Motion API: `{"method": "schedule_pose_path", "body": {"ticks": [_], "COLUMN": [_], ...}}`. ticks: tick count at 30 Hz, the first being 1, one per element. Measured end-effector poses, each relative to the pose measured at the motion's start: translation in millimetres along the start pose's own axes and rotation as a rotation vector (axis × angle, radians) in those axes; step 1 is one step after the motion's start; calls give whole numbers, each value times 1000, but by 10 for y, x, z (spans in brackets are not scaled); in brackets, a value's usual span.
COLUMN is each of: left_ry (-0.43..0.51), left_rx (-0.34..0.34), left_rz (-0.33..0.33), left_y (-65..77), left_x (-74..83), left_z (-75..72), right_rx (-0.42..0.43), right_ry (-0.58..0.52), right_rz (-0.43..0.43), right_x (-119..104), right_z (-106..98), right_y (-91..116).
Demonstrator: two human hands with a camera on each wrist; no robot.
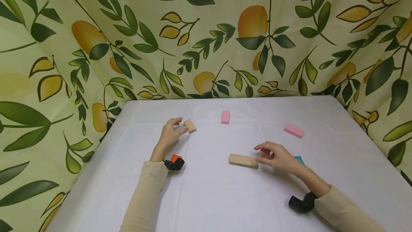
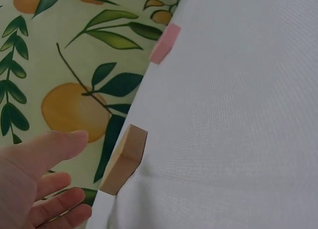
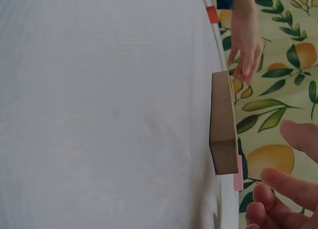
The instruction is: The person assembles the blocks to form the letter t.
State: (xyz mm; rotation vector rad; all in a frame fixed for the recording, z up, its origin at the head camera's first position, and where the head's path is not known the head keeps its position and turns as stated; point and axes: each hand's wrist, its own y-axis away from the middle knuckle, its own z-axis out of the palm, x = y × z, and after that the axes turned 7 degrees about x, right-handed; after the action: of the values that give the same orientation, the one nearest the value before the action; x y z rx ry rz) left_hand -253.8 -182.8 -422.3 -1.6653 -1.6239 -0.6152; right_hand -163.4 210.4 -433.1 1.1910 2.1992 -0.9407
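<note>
A short plain wooden block (image 1: 190, 126) lies on the table beside my left hand (image 1: 168, 133). The fingers are loosely bent, and in the left wrist view a gap shows between the thumb (image 2: 69, 143) and that block (image 2: 124, 162). Near the middle of the table is a longer wooden block (image 1: 243, 160). My right hand (image 1: 275, 157) hovers at its right end with thumb and fingers parted. In the right wrist view the right fingers (image 3: 288, 187) are apart from the long block (image 3: 222, 132) and hold nothing.
An orange block (image 1: 175, 158) sits by the left wrist, partly covered by a black wrist device (image 1: 174, 164). Behind the right hand a blue block (image 1: 299, 159) peeks out. Two pink blocks (image 1: 225, 117) lie farther back on the white-covered table (image 1: 206, 199). A leafy curtain (image 1: 206, 38) hangs behind.
</note>
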Motion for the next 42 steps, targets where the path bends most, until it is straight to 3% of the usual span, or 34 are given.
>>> {"method": "schedule_pose_path", "body": {"ticks": [9, 17, 34, 42], "left_ry": [-37, -46, -109, -86], "left_rx": [-14, -32, -24, -31], "left_rz": [-5, -20, -5, -34], "left_y": [-57, -81, -81, -77], "left_x": [-90, -123, -78, -66], "left_z": [113, 163, 162, 150], "right_rx": [-143, -184, -159, -75], "right_ry": [-72, -32, 27, -15], "right_rz": [138, 158, 189, 147], "right_x": [-13, -17, -63, -25], "right_z": [64, 127, 160, 191], "right_y": [17, 15, -36, -16]}}
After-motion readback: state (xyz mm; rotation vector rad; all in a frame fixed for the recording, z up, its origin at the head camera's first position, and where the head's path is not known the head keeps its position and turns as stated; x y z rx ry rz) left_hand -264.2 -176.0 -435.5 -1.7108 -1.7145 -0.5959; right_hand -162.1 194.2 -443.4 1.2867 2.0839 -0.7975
